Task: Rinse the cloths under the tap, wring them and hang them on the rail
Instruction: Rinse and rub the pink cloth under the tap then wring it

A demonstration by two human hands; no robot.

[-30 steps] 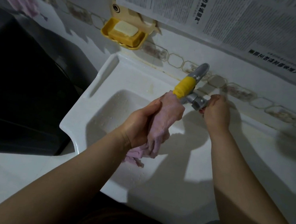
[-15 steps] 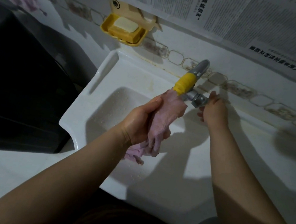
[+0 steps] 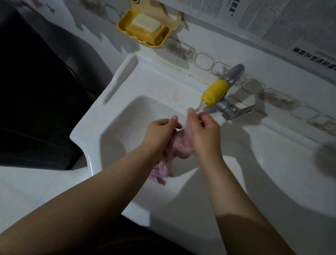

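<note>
right hand [image 3: 204, 136] left tap [image 3: 222, 92], joined cloth [image 3: 178, 145].

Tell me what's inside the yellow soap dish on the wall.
The soap dish holds a pale bar of soap lying on a yellowish bar. Anything beneath them is covered.

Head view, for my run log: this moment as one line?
stage: rinsing | both hands grip pink cloth under tap | left hand | right hand | over sink
</note>
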